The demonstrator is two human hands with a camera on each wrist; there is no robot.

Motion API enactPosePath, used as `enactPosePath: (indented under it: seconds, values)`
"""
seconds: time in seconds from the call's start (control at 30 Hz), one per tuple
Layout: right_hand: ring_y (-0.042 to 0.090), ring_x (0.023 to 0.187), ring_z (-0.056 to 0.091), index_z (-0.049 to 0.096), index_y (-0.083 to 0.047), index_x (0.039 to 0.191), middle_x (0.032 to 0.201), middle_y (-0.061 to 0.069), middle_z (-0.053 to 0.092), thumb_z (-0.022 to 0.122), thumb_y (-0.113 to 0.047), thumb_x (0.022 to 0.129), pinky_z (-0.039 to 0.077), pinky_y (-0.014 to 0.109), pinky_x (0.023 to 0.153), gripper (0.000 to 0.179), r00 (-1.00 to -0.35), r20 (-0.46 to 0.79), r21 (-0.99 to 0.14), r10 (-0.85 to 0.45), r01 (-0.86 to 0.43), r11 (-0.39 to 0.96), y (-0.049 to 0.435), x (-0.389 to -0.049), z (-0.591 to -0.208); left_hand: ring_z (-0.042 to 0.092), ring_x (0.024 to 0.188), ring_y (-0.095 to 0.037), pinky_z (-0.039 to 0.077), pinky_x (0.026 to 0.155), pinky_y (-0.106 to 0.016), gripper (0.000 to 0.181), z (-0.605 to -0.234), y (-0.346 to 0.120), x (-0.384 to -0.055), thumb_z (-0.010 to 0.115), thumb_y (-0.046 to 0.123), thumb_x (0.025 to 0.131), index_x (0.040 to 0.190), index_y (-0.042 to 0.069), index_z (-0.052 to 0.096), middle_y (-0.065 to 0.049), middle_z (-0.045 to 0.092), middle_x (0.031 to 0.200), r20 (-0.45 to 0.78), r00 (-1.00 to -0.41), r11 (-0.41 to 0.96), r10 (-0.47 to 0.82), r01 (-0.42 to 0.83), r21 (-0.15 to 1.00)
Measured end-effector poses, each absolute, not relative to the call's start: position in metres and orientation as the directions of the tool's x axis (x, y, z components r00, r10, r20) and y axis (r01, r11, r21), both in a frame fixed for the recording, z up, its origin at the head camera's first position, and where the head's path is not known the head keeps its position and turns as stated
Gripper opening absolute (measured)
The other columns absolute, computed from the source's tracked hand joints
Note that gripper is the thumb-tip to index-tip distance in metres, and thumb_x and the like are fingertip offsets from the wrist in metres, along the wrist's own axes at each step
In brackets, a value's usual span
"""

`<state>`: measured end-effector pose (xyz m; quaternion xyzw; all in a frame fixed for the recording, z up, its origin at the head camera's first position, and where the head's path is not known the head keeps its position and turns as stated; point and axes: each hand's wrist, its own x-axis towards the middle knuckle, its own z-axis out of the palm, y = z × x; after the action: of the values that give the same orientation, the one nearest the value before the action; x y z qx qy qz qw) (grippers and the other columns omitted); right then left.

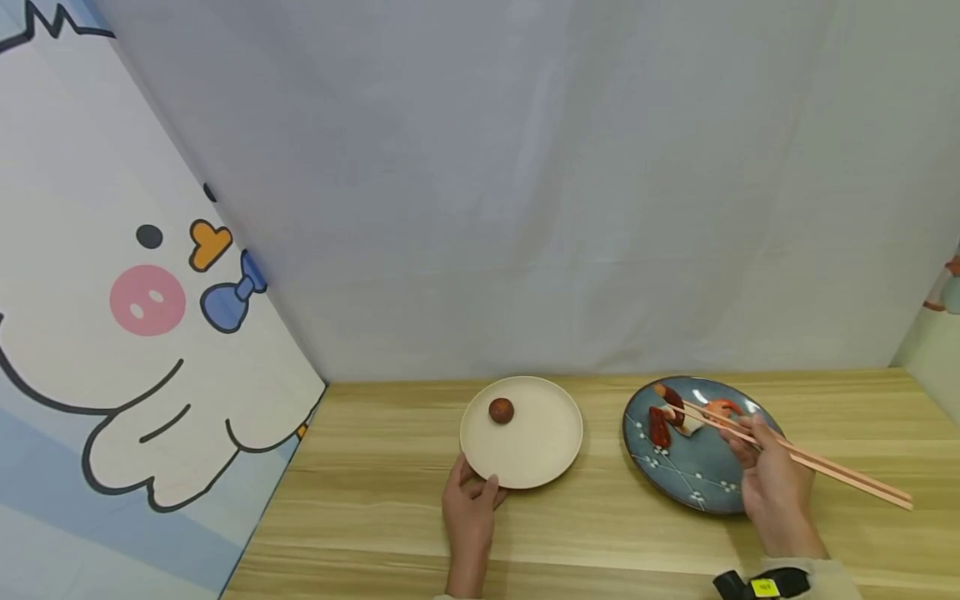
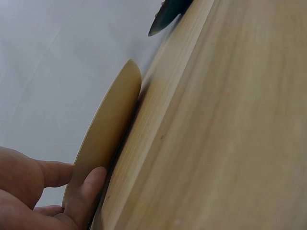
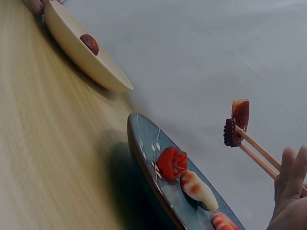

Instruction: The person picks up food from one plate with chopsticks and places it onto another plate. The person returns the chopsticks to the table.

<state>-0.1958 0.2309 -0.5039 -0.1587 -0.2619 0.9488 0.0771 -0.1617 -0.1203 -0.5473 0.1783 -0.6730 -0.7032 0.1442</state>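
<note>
My right hand [image 1: 776, 479] holds a pair of wooden chopsticks [image 1: 855, 475] over the blue plate [image 1: 675, 477]. Pinched between their tips is a dark brown piece of food [image 3: 241, 117] with a row of round suckers, like an octopus tentacle; the right wrist view shows it raised above the plate. On that plate lie a red piece [image 3: 169, 163], a whitish piece with a reddish patch [image 3: 197, 190] and an orange-and-white striped piece [image 3: 223, 222]. My left hand [image 1: 471, 508] grips the near-left rim of a cream plate [image 1: 536, 446], which bears a round brown piece [image 1: 501, 410].
Both plates stand on a wood-grain table [image 1: 360, 492], a gap of bare wood between them. Behind the table hangs a pale grey sheet [image 1: 570, 208]. A panel with a cartoon animal [image 1: 90, 208] borders the left side.
</note>
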Motion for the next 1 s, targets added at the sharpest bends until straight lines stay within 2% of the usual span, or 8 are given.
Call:
enactPosePath:
  seconds: [0.33,0.57,0.67,0.77,1.0]
  values:
    - [0.018,0.065,0.076,0.077,0.0,0.084,0.081,0.009,0.074,0.049,-0.013,0.112,0.062,0.018,0.057,0.042,-0.95,-0.231,-0.527,0.211,-0.06,-0.848,0.241,-0.192,-0.509,0.065,0.083,-0.016,0.069,0.076,-0.03,0.069,-0.547,-0.12,-0.162,0.063,-0.021,0.093,0.154,-0.02,0.032,-0.036,0.052,0.132,-0.052,-0.895,-0.053,-0.443,-0.032,0.998]
    - [0.017,0.06,0.075,0.077,-0.001,0.079,0.077,0.008,0.076,0.054,-0.013,0.11,0.061,0.019,0.051,0.041,-0.884,-0.37,-0.546,0.286,-0.042,-0.837,0.246,-0.194,-0.507,0.065,0.083,-0.016,0.069,0.075,-0.03,0.069,-0.547,-0.12,-0.162,0.064,-0.02,0.093,0.154,-0.02,0.032,-0.036,0.054,0.131,-0.053,-0.895,-0.039,-0.443,-0.04,0.998]
    - [0.019,0.06,0.075,0.077,0.0,0.078,0.076,0.009,0.076,0.054,-0.011,0.11,0.06,0.02,0.049,0.041,-0.87,-0.389,-0.538,0.302,-0.052,-0.842,0.248,-0.193,-0.508,0.065,0.083,-0.016,0.069,0.074,-0.03,0.069,-0.547,-0.12,-0.162,0.064,-0.02,0.092,0.154,-0.02,0.033,-0.035,0.054,0.131,-0.049,-0.895,-0.033,-0.443,-0.039,0.999]
    - [0.02,0.059,0.075,0.077,0.001,0.078,0.075,0.01,0.075,0.054,-0.009,0.11,0.06,0.021,0.048,0.042,-0.878,-0.381,-0.518,0.291,-0.058,-0.853,0.251,-0.192,-0.51,0.064,0.083,-0.016,0.069,0.074,-0.029,0.069,-0.548,-0.12,-0.163,0.064,-0.02,0.092,0.154,-0.02,0.033,-0.036,0.054,0.131,-0.05,-0.895,-0.03,-0.444,-0.041,0.999]
    - [0.019,0.062,0.076,0.077,0.002,0.081,0.076,0.011,0.076,0.045,-0.011,0.113,0.061,0.019,0.052,0.047,-0.939,-0.259,-0.504,0.226,-0.068,-0.861,0.259,-0.189,-0.521,0.064,0.084,-0.016,0.069,0.076,-0.029,0.069,-0.549,-0.119,-0.163,0.064,-0.02,0.093,0.154,-0.02,0.031,-0.036,0.053,0.133,-0.053,-0.894,-0.042,-0.445,-0.038,0.998]
